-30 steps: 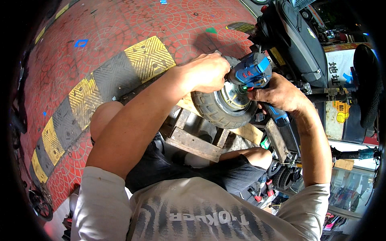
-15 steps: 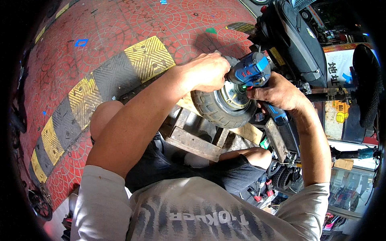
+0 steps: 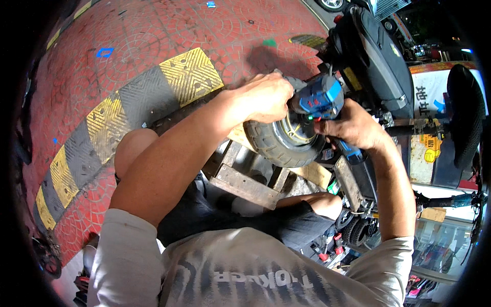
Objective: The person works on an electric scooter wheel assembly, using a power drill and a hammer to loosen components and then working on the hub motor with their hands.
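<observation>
A small wheel with a chunky grey tyre [image 3: 280, 149] lies tilted on a low wooden frame [image 3: 245, 187] between my legs. Around the handle of a blue cordless power driver [image 3: 318, 98] my right hand [image 3: 352, 124] is closed. The tool's body hangs over the wheel's metal hub [image 3: 295, 132], its nose pointing left toward my other hand. My left hand [image 3: 267, 96] has its fingers curled at the wheel's far left side, close to that nose. Whatever those fingers grip is hidden behind the hand.
A black scooter body [image 3: 376, 61] stands just beyond the wheel on the right, with a dark saddle [image 3: 465, 117] farther right. A yellow and black ramp strip [image 3: 146, 97] curves across red patterned paving [image 3: 169, 30] on the left. Tools and spare tyres [image 3: 355, 230] lie at lower right.
The view has shifted slightly. My hands, the driver and the wheel keep nearly the same places relative to one another; the driver sits a little lower in the picture.
</observation>
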